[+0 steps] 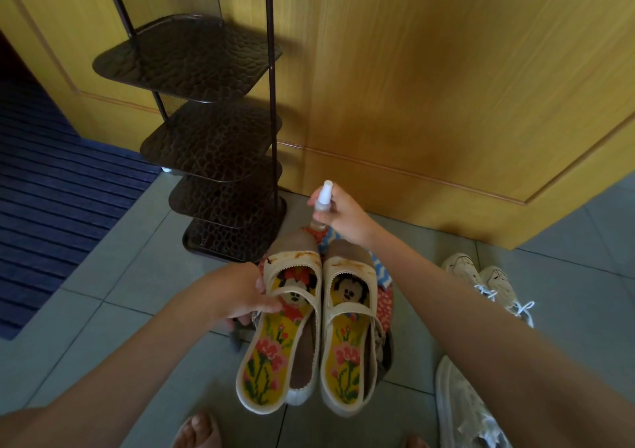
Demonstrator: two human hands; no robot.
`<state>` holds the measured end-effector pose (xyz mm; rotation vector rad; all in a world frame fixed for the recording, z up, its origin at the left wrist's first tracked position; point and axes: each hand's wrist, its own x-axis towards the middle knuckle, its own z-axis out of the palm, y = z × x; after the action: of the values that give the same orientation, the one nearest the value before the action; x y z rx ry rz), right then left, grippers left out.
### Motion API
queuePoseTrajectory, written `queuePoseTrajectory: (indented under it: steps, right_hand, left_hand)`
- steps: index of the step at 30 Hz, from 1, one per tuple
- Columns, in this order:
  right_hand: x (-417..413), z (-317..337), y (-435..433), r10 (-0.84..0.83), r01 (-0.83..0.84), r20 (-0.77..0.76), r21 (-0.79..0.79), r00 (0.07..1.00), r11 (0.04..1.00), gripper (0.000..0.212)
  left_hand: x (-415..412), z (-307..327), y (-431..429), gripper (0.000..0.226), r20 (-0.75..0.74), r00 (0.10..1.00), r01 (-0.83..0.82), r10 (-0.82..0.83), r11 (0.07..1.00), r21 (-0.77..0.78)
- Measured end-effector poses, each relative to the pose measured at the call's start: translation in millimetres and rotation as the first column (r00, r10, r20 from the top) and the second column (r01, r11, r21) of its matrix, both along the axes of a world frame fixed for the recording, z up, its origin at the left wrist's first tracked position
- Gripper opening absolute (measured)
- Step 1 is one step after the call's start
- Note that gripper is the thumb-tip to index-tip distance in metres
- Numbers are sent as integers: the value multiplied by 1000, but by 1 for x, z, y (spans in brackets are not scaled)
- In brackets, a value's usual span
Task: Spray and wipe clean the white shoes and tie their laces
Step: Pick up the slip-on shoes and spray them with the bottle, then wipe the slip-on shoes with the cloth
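Note:
Two cream strap shoes (311,330) with yellow flowered cartoon insoles stand side by side on a patterned red cloth (385,305) on the floor. My left hand (240,294) grips the left shoe by its strap and side. My right hand (338,215) holds a small spray bottle (323,201) with a white cap, upright, just beyond the shoes' toes. White lace-up sneakers (494,287) lie on the tiles to the right, laces loose. Another white sneaker (464,410) lies at the lower right, partly behind my right forearm.
A dark brown tiered shoe rack (220,138) stands behind the shoes to the left, against a yellow wooden door (429,69). A blue striped mat (51,189) covers the floor at left. My bare toes (199,430) show at the bottom edge.

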<state>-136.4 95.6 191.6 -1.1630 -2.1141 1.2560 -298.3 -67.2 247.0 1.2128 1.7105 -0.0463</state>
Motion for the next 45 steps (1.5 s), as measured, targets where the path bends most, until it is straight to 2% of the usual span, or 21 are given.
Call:
queuePoseTrajectory:
  steps: [7,12,15,17,20,23,26,28,30,32,35,37,39,42,45]
  right_hand:
    - [5,-13,-5,66,-63,53,-61,996,996,28]
    - [6,-11,-7,105,-91,104,-128,989,988,35]
    - [8,-12,-7,99,-81,117,-148,988,986,48]
    - [12,-7,-5,114,-94,88,-200,990,975,54]
    - [28,7,-1,85,-74,35,-246,996,967,49]
    - [56,11,2,-46,67,165,-126,985,990,55]
    - [78,-2,0,-183,254,378,-147,907,956,73]
    - [87,-15,-3,-180,289,473,-168,862,942,67]
    - [90,-20,-9,-212,306,448,-148,869,941,48]
    - [93,-23,-12,-277,341,409,-91,869,936,39]
    - [94,-22,-12,-388,421,321,-37,864,906,27]
    - [95,-18,-12,-451,472,263,-16,853,882,25]
    - [99,-9,-10,-511,520,159,-13,844,854,26]
    - [111,11,-8,-544,544,10,-54,839,838,23]
    - [114,26,-18,-412,413,-72,5,908,911,21]
  left_hand:
    - [0,-1,-1,9,-36,999,8,-7,999,39]
    - [2,1,0,16,-51,999,17,-14,998,53]
    - [3,1,0,17,-49,999,24,-22,998,55]
    - [3,1,0,18,-43,999,16,-13,998,59]
    - [2,-1,1,17,-36,999,3,0,998,56]
    - [0,-4,1,20,-42,999,1,2,998,57]
    - [-2,-7,2,25,-59,998,16,-12,998,61]
    - [-2,-6,2,26,-73,997,32,-27,997,64]
    - [-2,-5,3,27,-99,995,37,-29,996,79]
    - [0,-3,4,25,-186,982,67,-45,992,111]
    - [4,1,5,21,-317,948,101,-15,961,256]
    - [11,2,2,14,-245,967,48,66,900,433]
    - [25,7,-1,20,-110,992,13,64,808,589]
    - [52,10,-6,26,-35,987,143,-160,738,659]
    - [67,-2,-8,35,-116,925,356,-361,721,595]
